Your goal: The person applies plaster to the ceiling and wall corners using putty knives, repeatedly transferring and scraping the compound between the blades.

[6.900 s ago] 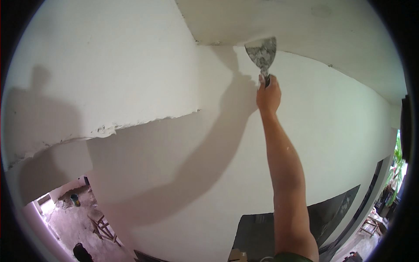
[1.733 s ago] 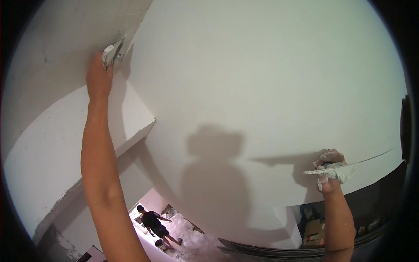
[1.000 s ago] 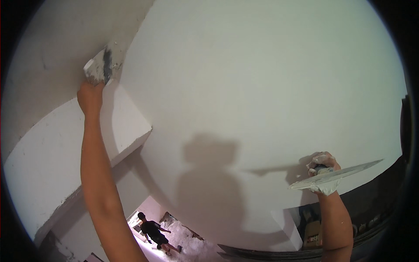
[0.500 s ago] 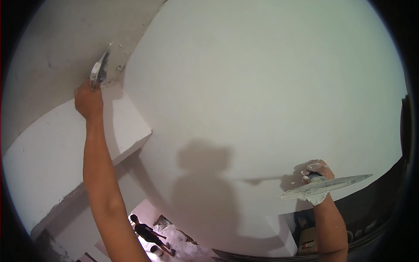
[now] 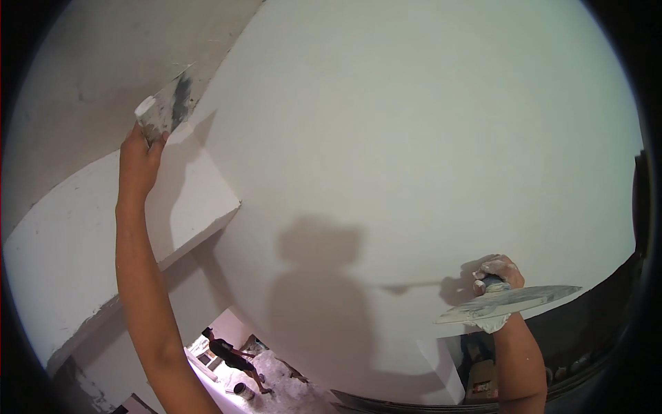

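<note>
Left hand clasped around a scraper near the ceiling edge, right hand around a trowel, broad wall between.

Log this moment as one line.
left hand: holding putty knife near ceiling | right hand: gripping trowel with white paste | background: person beside bucket

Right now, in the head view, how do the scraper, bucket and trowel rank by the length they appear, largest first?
1. Trowel, longest across the picture.
2. Scraper, clearly shorter.
3. Bucket, smallest, though it is much farther away, so its true size is unsure.
</note>
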The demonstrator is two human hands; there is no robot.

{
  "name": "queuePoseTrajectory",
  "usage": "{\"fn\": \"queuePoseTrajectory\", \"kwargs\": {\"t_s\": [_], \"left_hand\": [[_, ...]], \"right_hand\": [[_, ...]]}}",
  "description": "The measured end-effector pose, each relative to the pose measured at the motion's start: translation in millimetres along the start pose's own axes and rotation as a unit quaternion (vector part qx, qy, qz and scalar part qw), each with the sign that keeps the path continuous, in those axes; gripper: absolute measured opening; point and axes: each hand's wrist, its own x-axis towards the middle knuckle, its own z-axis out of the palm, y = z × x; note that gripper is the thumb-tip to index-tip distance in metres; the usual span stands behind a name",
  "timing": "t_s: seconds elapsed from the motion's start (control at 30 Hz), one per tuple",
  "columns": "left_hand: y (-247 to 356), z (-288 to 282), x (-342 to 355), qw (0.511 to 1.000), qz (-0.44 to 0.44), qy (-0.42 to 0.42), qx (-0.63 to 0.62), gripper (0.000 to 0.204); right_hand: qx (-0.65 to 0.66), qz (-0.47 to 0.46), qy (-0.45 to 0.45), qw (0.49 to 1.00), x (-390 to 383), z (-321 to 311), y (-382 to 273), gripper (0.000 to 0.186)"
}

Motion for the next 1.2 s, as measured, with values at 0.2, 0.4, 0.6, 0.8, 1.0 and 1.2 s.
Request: {"fn": "queuePoseTrajectory", "kwargs": {"t_s": [0.2,0.4,0.6,0.8,1.0,1.2], "left_hand": [[11.4,4.4,36.3,0.989,0.060,-0.027,0.133,0.033],[16.5,11.5,55.0,0.985,0.064,-0.053,0.151,0.032],[27.2,25.6,58.3,0.967,0.099,-0.016,0.234,0.024],[23.7,17.1,43.8,0.957,0.073,0.048,0.278,0.017],[8.2,-11.6,-13.2,0.974,-0.029,0.085,0.208,0.031],[-1.8,9.6,-57.5,0.987,-0.128,0.094,-0.026,0.046]], "right_hand": [[-0.022,0.025,0.035,0.999,-0.5,3.6,-5.2,0.036],[0.074,0.039,0.060,0.995,0.9,7.6,-3.2,0.036],[-0.037,0.009,0.032,0.999,4.5,4.6,-4.4,0.035],[-0.067,-0.045,0.018,0.997,12.1,2.3,-8.9,0.034],[-0.050,-0.011,0.019,0.999,9.1,3.7,-8.9,0.033],[-0.088,-0.025,0.011,0.996,9.0,1.9,-10.2,0.034]]}}
